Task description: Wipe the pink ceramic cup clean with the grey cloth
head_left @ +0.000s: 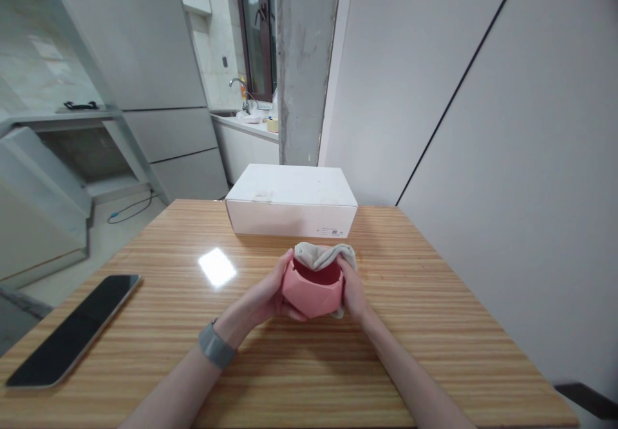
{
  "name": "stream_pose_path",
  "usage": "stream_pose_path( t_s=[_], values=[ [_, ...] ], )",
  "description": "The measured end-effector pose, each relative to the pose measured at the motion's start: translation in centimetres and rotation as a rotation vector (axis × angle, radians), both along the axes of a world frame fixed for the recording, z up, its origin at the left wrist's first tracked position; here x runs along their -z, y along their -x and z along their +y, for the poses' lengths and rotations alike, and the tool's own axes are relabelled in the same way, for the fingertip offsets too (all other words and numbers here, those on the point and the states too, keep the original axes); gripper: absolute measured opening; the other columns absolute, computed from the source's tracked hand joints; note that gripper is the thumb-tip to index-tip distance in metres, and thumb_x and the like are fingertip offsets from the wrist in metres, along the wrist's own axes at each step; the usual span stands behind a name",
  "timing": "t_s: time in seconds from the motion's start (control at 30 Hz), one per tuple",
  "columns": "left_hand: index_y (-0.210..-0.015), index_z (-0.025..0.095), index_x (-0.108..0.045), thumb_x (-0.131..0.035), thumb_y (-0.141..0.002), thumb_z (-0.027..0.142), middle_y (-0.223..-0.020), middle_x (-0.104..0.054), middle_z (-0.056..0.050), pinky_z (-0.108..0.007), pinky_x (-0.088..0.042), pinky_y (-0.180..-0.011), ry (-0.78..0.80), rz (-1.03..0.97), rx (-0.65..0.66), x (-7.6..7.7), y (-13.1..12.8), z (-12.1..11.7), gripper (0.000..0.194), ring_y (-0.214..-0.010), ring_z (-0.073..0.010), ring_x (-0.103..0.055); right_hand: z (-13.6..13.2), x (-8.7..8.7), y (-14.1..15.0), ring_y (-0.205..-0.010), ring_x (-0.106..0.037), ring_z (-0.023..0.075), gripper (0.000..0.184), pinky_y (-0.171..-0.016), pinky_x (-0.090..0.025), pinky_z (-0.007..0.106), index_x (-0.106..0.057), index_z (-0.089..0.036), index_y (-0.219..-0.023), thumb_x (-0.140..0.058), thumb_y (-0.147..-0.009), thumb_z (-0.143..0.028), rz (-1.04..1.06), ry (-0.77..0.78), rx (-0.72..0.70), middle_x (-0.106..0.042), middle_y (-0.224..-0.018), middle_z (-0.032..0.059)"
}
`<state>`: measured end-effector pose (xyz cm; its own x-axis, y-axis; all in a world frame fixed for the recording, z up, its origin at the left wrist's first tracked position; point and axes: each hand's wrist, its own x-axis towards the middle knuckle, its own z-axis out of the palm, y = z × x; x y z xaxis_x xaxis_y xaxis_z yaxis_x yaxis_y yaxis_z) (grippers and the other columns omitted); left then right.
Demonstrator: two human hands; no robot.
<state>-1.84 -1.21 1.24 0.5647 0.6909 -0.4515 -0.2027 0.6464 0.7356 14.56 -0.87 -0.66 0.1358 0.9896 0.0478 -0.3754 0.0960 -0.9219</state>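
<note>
A pink faceted pot [313, 295] is held up over the wooden table, its opening tilted towards me. My left hand [275, 290] grips it from the left, with the thumb at the rim and fingers beneath. A light grey cloth [321, 256] drapes over the far rim and down the right side. My right hand [353, 287] is closed on the cloth, pressing it against the pot's right rim; some of its fingers are hidden behind. A bit of cloth shows below the pot. A grey band is on my left wrist.
A white box [292, 216] stands on the table [434, 326] just beyond the pot. A dark-screened phone or tablet [77, 329] lies at the table's left edge. A pale wall [483, 139] runs along the right side, and a sink counter is behind.
</note>
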Motion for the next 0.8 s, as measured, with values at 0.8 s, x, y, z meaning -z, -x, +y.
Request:
stream_pose_path(
  t_s=[0.8],
  values=[
    [-0.128, 0.019, -0.053, -0.044, -0.085, 0.057, -0.103, -0.07, -0.009, -0.028, -0.055, -0.058, -0.352, 0.085, -0.474, 0.6, -1.1, 0.0, 0.057, -0.084, -0.0229, -0.068, -1.8, 1.7, 2.1, -0.134, -0.035, 0.021, 0.047, -0.116, -0.017, 0.042, -0.052, -0.026, -0.128, -0.057, -0.086, -0.044, -0.254, -0.256, 0.071, -0.05, -0.137, 0.0036]
  ],
)
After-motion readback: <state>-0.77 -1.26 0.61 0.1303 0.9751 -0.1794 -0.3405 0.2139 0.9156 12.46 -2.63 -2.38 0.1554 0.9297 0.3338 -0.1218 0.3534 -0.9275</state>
